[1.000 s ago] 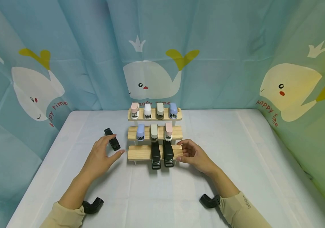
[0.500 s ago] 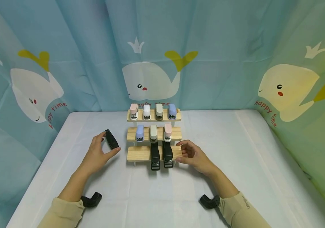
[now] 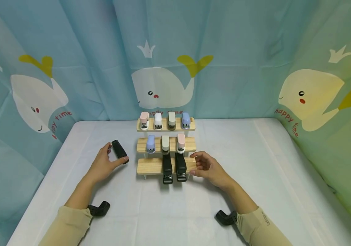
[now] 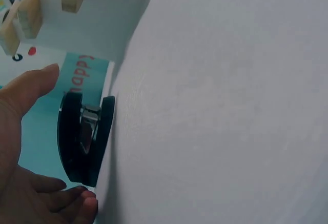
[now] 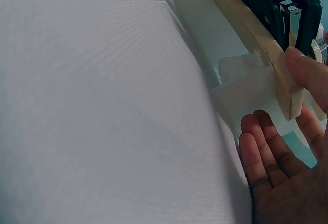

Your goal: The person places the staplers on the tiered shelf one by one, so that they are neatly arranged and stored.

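Note:
A black stapler (image 3: 118, 149) lies on the white table, left of a three-tier wooden display rack (image 3: 148, 166). My left hand (image 3: 102, 166) is spread around it, the thumb near its closer end and the fingers by its far end. In the left wrist view, a gap shows between the thumb and the stapler (image 4: 69, 137); whether the fingers touch it, I cannot tell. My right hand (image 3: 210, 170) holds the right end of the rack's lowest shelf, with its thumb (image 5: 302, 65) at the board and several fingers curled below. Two black staplers (image 3: 167, 169) sit on that shelf.
Small staplers in blue, grey-green and pink (image 3: 180, 142) stand on the middle tier. Several more, including a white one (image 3: 158, 121), line the top tier. A blue curtain (image 3: 237, 68) with whale prints hangs behind the table (image 3: 163, 215).
My left hand has moved left and spread around the black stapler, its thumb now by the closer end. My right hand stays at the rack. The view has shifted slightly.

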### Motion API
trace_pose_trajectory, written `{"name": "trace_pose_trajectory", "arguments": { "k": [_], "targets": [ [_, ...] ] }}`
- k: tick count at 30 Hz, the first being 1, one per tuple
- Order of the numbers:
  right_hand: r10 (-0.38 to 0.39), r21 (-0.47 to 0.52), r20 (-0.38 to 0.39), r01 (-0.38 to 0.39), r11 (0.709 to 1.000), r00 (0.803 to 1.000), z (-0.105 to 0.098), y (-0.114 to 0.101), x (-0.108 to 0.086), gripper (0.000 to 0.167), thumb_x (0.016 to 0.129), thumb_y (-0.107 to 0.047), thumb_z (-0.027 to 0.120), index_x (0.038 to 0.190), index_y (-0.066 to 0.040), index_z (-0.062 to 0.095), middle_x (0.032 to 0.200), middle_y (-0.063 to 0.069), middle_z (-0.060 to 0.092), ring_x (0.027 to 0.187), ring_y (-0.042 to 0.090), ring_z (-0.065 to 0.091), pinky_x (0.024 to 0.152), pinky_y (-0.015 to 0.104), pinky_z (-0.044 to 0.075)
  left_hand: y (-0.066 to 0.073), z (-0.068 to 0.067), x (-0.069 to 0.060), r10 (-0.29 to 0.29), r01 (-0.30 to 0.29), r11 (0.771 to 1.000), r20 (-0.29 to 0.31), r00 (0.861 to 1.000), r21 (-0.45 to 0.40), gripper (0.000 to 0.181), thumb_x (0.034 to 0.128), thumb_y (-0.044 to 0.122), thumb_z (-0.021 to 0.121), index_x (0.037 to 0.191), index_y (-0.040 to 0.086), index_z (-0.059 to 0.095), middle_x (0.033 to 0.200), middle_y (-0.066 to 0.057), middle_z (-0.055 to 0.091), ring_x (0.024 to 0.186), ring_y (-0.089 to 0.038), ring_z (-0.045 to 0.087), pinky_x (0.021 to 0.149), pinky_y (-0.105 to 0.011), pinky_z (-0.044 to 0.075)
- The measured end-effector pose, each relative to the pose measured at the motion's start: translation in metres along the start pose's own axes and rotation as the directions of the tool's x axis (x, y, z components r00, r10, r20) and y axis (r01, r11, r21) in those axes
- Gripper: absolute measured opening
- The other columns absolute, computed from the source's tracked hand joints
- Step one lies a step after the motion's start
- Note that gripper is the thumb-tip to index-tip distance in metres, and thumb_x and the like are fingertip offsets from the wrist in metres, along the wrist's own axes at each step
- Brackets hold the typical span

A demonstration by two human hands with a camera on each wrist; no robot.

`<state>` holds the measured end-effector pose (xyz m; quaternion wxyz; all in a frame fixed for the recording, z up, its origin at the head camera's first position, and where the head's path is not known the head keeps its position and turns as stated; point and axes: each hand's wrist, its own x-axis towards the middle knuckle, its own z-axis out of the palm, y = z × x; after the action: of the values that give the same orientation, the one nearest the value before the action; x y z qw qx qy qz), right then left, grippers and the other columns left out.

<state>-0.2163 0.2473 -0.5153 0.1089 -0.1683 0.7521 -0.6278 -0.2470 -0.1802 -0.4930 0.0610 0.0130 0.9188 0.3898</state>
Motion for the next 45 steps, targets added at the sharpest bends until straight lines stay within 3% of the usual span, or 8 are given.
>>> {"name": "trace_pose_trajectory", "arguments": {
  "k": [6,19,32,45],
  "targets": [
    [-0.004,-0.002,-0.001,0.004,1.0,1.0,0.0,0.0,0.0,0.055,0.087,-0.003,0.08,0.136,-0.005,0.055,0.119,0.018,0.059,0.1,0.023,0.061,0.086,0.027,0.054,-0.005,-0.001,0.006,0.007,-0.007,1.0,0.012,1.0,0.007,0.116,0.0896,0.054,0.077,0.161,-0.011,0.012,0.161,-0.038,0.024,0.15,-0.051,0.028,0.12,-0.063,0.031],
    [-0.006,-0.004,0.006,0.006,1.0,1.0,0.0,-0.001,0.001,0.055,0.087,-0.003,0.08,0.136,-0.005,0.055,0.12,0.021,0.06,0.1,0.023,0.062,0.086,0.027,0.054,-0.01,0.0,0.018,-0.037,0.037,0.999,0.015,0.999,0.03,0.121,0.0859,0.056,0.079,0.164,-0.004,0.01,0.163,-0.033,0.022,0.151,-0.051,0.022,0.12,-0.066,0.028],
    [-0.007,0.003,0.005,0.007,1.0,1.0,0.001,-0.001,0.0,0.055,0.087,-0.002,0.08,0.136,-0.003,0.054,0.119,0.019,0.06,0.1,0.021,0.063,0.086,0.027,0.055,-0.007,0.002,0.02,-0.046,0.046,0.997,-0.005,0.999,0.061,0.123,0.0818,0.055,0.083,0.163,-0.005,0.012,0.164,-0.034,0.019,0.152,-0.051,0.02,0.121,-0.065,0.027],
    [-0.005,0.0,0.005,0.005,1.0,1.0,0.0,0.0,0.0,0.056,0.087,-0.003,0.08,0.136,-0.003,0.054,0.12,0.019,0.06,0.101,0.024,0.062,0.086,0.027,0.055,-0.007,0.003,0.016,-0.043,0.042,0.999,-0.063,0.997,-0.018,0.114,0.08,0.047,0.087,0.159,-0.003,0.022,0.152,-0.03,0.037,0.141,-0.045,0.036,0.116,-0.061,0.034]
  ]
}}
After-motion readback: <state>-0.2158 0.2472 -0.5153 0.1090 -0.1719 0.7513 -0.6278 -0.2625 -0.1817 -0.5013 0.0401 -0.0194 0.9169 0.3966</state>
